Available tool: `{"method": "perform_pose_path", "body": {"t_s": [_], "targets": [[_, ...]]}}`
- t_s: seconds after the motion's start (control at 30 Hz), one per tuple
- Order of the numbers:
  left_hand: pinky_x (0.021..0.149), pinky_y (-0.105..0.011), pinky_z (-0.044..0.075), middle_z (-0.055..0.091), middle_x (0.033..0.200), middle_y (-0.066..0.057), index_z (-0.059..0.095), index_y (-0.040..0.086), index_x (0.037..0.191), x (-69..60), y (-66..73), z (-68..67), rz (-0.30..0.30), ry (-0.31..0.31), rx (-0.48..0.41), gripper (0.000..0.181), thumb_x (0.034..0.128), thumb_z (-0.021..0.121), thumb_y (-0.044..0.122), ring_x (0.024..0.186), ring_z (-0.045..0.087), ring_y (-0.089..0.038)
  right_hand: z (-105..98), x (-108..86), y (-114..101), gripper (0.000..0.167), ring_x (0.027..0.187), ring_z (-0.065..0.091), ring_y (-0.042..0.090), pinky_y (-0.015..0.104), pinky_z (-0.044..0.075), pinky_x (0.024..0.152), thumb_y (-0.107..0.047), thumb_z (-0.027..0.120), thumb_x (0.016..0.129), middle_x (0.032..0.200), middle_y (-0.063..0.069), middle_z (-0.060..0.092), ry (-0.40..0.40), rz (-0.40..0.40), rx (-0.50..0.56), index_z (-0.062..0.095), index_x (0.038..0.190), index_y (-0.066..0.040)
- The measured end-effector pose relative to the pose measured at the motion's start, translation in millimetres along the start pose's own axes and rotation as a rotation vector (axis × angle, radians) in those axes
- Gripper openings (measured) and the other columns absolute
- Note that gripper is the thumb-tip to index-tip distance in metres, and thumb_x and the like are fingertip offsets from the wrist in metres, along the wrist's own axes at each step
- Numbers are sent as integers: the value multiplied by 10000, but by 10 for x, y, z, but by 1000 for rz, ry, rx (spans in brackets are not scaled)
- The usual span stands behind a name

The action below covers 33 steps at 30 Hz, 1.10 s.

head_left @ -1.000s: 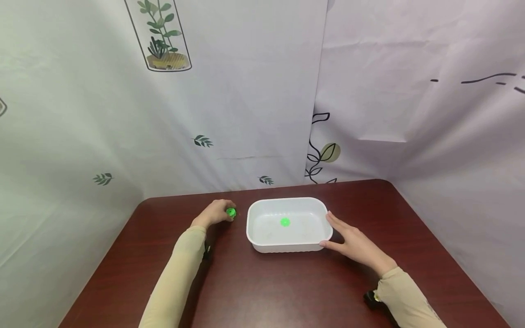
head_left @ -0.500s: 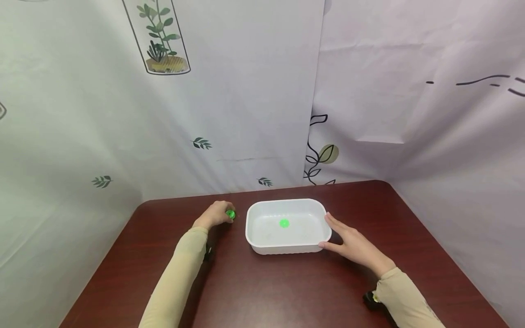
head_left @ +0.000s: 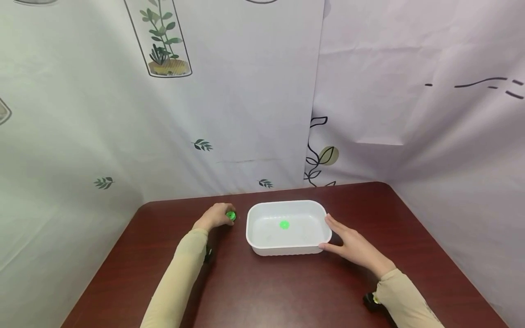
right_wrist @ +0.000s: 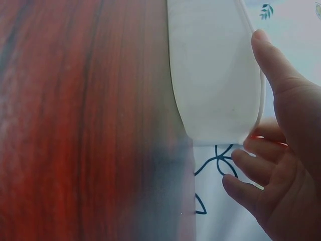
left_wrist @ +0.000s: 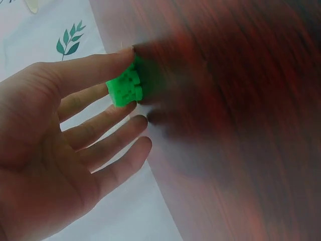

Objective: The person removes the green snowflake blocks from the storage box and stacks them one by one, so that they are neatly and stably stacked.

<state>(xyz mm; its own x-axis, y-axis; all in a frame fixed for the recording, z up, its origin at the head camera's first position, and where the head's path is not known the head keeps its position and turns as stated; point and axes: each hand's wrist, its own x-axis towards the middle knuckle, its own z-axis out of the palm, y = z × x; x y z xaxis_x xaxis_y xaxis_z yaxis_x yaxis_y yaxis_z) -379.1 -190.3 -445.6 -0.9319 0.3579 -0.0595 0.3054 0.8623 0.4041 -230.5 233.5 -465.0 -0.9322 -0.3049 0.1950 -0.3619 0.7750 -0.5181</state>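
Near the table's far left part, my left hand pinches a small green, round, notched plastic piece between thumb and fingers. In the left wrist view this green piece looks thick and knobbly, and the remaining fingers are spread below it. A white rectangular tub stands on the table to the right of that hand. One flat green notched disc lies on its floor. My right hand rests at the tub's right end, thumb on the near corner and outstretched fingers on the far side of that end.
The dark red wooden table ends just behind the tub against a pale printed cloth. Cloth also hangs at both sides. A dark wrist device sits under the right sleeve.
The view has tilted up slightly, so everything sits a little lower. Both hands, the green piece and the tub keep nearly the same places relative to each other.
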Motion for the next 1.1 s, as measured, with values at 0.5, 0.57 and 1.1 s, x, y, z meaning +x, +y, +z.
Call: {"method": "perform_pose_path", "body": {"t_s": [0.5,0.57,1.1], "targets": [[982,-522,480,653,1279,-167,621,-6,1326,-14,171,-203,123,81,-96,474,892,753,133,1205,592,-355,9,3,23,996,1409,395,415,566,396,1072,-637,706,840,1584,187,350,11,-13,-19,368,1546,-21],[986,-513,481,648,1285,-184,620,-9,1327,-16,237,-205,149,77,-130,463,903,746,130,1210,590,-354,13,5,24,998,1410,394,413,565,396,1072,-641,702,841,1585,186,348,9,-14,-17,366,1546,-20],[927,-417,529,684,1226,-107,677,51,1271,-16,827,-64,282,80,-218,376,916,748,153,1099,649,-288,1,-5,8,1022,1415,386,411,566,396,1072,-680,669,841,1589,191,338,1,-6,-6,350,1553,-20]]}}
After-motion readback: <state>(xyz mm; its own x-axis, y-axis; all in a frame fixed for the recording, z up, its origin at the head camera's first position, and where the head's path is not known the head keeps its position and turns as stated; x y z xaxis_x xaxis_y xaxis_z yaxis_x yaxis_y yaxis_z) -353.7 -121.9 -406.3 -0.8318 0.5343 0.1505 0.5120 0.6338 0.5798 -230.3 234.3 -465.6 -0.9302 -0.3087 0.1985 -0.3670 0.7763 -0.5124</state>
